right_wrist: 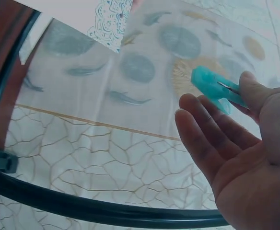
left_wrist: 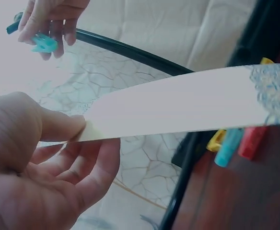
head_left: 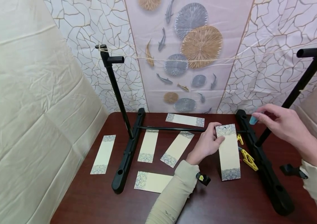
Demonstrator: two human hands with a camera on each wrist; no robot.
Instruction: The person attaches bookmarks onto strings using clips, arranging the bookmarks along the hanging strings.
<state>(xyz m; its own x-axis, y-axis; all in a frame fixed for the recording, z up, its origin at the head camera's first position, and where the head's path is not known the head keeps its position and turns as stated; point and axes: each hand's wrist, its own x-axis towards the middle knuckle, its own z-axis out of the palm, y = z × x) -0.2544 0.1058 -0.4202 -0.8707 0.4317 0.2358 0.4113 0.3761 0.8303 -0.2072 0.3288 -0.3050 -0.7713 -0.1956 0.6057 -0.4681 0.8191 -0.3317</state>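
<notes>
My left hand [head_left: 206,143] pinches a cream bookmark-like card [head_left: 228,152] near its upper left edge, thumb on the front and fingers behind. Blue-grey lace patterns band both ends of the card, and a small hole shows near its top. In the left wrist view the card [left_wrist: 178,103] stretches away from the thumb, slightly bowed. My right hand [head_left: 287,126] is raised to the right of the card and pinches a turquoise clothespin [head_left: 253,120]. The right wrist view shows that clothespin [right_wrist: 212,84] between thumb and fingers, apart from the card.
A thin string [head_left: 158,59] runs between two black posts of a stand [head_left: 119,93]. Similar cards [head_left: 103,154] lie about the table [head_left: 91,199], several in all. Yellow clothespins [head_left: 249,160], with turquoise and red ones, lie by the stand's right foot [head_left: 270,183].
</notes>
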